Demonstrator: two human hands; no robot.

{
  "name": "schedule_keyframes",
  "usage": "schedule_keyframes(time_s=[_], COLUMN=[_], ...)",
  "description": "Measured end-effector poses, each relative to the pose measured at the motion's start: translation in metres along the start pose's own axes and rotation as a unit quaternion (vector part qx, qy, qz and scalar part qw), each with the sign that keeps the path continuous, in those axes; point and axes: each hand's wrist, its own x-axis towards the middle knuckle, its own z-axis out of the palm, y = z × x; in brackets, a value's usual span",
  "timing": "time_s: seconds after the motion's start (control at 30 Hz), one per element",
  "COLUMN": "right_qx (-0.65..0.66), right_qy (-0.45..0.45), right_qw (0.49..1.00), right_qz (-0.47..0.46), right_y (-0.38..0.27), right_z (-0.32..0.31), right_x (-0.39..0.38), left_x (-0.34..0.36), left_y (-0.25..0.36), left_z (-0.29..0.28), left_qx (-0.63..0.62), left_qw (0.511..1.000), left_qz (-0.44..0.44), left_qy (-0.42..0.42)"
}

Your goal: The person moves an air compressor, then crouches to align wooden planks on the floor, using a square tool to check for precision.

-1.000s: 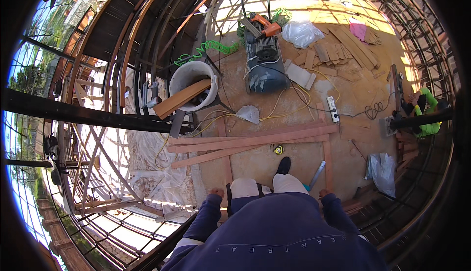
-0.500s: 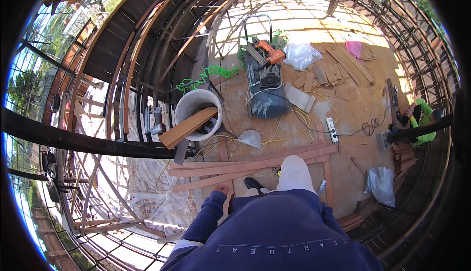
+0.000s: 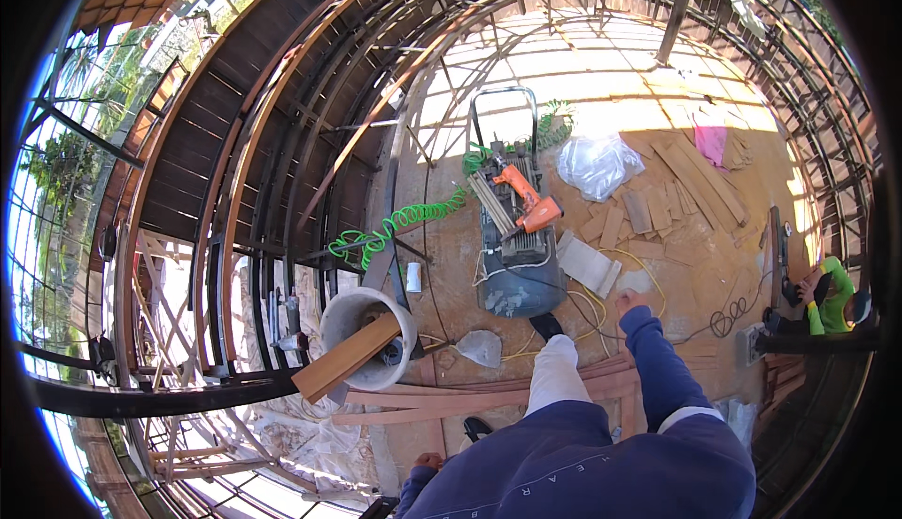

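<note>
Right hand (image 3: 629, 303) now farther forward, near the pale board (image 3: 588, 263)

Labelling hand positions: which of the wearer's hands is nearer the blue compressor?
The right hand, held out forward and appearing to the right of the blue compressor; the left hand sits low in the picture, clearly farther off.
</note>
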Motion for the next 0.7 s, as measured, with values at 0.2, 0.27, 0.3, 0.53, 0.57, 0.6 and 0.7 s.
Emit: schedule_keyframes(time_s=[0.2,0.27,0.3,0.53,0.57,0.6,0.7], right_qx=[0.066,0.068,0.072,0.077,0.055,0.028,-0.124], right_qy=[-0.028,-0.034,-0.048,-0.091,-0.118,-0.140,-0.186], right_qw=[0.975,0.967,0.968,0.972,0.969,0.966,0.930], right_qz=[-0.211,-0.241,-0.236,-0.203,-0.209,-0.214,-0.293], right_y=[-0.232,-0.276,-0.294,-0.303,-0.329,-0.353,-0.367], right_z=[0.008,0.021,0.040,0.154,0.167,0.171,0.179], right_x=[0.284,0.348,0.372,0.560,0.552,0.544,0.556], left_x=[-0.060,-0.066,-0.065,0.008,-0.001,-0.007,0.000], left_y=[0.040,0.069,0.086,0.219,0.225,0.231,0.246], left_z=[0.037,0.054,0.057,0.066,0.065,0.065,0.063], left_qx=[-0.107,-0.108,-0.107,-0.084,-0.090,-0.094,-0.089], left_qw=[0.993,0.993,0.992,0.985,0.981,0.978,0.975], left_qz=[-0.033,-0.052,-0.073,-0.152,-0.171,-0.184,-0.203], left_qy=[-0.047,-0.010,0.006,0.004,0.024,0.037,0.033])
